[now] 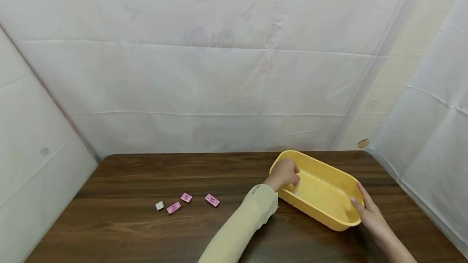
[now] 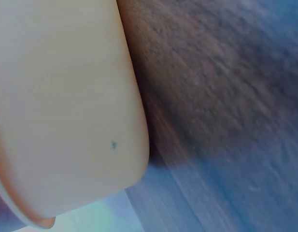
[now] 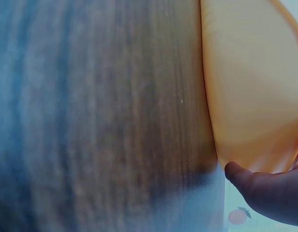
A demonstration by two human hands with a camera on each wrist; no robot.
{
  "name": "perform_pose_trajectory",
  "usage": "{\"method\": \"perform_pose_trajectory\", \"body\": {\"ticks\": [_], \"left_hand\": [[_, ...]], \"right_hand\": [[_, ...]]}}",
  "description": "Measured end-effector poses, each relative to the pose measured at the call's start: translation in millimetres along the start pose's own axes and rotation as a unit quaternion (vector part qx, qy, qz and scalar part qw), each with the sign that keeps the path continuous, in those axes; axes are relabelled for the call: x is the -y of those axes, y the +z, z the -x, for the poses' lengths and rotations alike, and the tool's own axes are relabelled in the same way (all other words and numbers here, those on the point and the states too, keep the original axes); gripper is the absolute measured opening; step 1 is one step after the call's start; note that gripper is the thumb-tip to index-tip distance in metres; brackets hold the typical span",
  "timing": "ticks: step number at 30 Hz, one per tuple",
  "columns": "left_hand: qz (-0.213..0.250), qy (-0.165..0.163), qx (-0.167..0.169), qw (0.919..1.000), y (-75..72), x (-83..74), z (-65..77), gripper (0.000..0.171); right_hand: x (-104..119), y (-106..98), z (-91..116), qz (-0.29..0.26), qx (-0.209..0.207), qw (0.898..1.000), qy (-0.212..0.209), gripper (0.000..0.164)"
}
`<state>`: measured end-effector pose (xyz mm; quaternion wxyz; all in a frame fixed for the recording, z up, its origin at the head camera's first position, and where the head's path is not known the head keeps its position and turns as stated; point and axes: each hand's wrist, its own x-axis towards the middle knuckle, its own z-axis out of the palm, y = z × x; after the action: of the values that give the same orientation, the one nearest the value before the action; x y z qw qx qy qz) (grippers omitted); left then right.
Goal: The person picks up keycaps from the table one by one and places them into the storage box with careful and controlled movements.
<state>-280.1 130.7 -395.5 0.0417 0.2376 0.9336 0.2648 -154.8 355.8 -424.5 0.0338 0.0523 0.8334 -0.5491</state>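
1. White printed cloth (image 1: 164,84) rises at 12 o'clock, just past the table's far edge; I judge it would stop any reach that way.

2. The dark wood-grain table (image 1: 124,177) carries everything.

3. My yellow plastic tray (image 1: 321,194) lies at 3 o'clock of the table's middle, its long axis running from 10 to 4. I can't tell whether its near end sits flat.

4. My pale sleeve (image 1: 237,228) slopes in from the tray's 7 o'clock, covering some near table.

5. My right hand (image 1: 371,214) grips the tray's rim at 4 o'clock, probably to steady it while the other works.

6. My left hand (image 1: 284,171), well apart from the right, is inside the tray at 10 o'clock, hiding that corner. Its bent fingers seem to pinch a pink block (image 1: 297,183), low, perhaps for a gentle set-down.

7. Three pink printed blocks (image 1: 212,200) lie loose at the tray's 9 o'clock, with a white block (image 1: 159,205) furthest out.

8. A tiny pale piece (image 1: 297,194), too small to identify, lies inside the tray.
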Motion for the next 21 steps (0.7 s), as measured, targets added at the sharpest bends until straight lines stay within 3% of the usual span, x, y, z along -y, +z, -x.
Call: {"method": "perform_pose_trajectory", "body": {"ticks": [2, 6, 21], "left_hand": [[0.0, 0.007, -0.003, 1.0, -2.3, -0.6, 2.2, 0.005], [0.013, 0.015, -0.008, 0.9998, -6.2, -0.7, 6.7, 0.02], [0.115, 0.074, -0.043, 0.9897, -18.3, 10.1, 21.6, 0.027]], "right_hand": [[-0.4, -0.1, -0.2, -0.003, 0.0, 1.0, -0.006, 0.069], [-0.6, -0.3, -0.6, -0.007, 0.001, 1.0, -0.012, 0.069], [-1.7, -3.5, -4.5, -0.005, 0.002, 1.0, -0.012, 0.069]]}}
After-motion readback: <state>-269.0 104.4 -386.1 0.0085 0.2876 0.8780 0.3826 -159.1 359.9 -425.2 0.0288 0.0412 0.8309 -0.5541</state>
